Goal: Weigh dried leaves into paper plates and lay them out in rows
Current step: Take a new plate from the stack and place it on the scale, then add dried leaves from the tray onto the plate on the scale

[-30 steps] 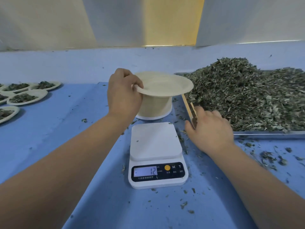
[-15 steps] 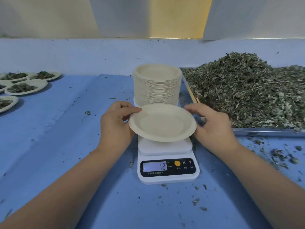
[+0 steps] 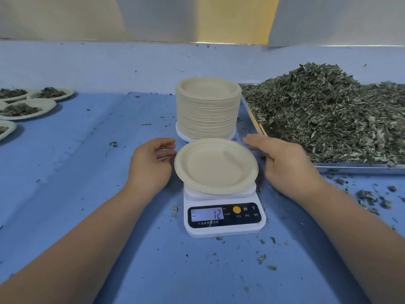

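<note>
1. An empty paper plate [image 3: 215, 165] sits flat on the platform of a white kitchen scale [image 3: 223, 227] at the middle of the blue table [image 3: 87, 194]. The plate overhangs the platform on all sides.
2. The scale's display [image 3: 207, 214] reads a minus sign and 12, so the plate's weight does not look settled or zeroed yet.
3. The left hand [image 3: 151, 165] hovers at the plate's left rim with its fingers loosely curved and nothing held. Whether the fingertips graze the rim cannot be told.
4. The right hand [image 3: 282, 163] is spread and relaxed just beside the right rim, apart from the plate and empty.
5. The step in hand looks like readying the plate for weighing. Both hands should come fully clear of the rim, the plate should stay centred, and the reading should come to zero, by the T button [image 3: 253, 208] if need be, before any leaves go in.
6. A tall stack of plates [image 3: 207, 110] stands just behind the scale.
7. On the right, a heap of dried leaves [image 3: 328, 115] fills a metal tray [image 3: 359, 166], with wooden sticks [image 3: 259, 126] lying along its near-left edge.
8. Filled plates [image 3: 26, 108] lie grouped at the far left, and leaf crumbs dot the table.
</note>
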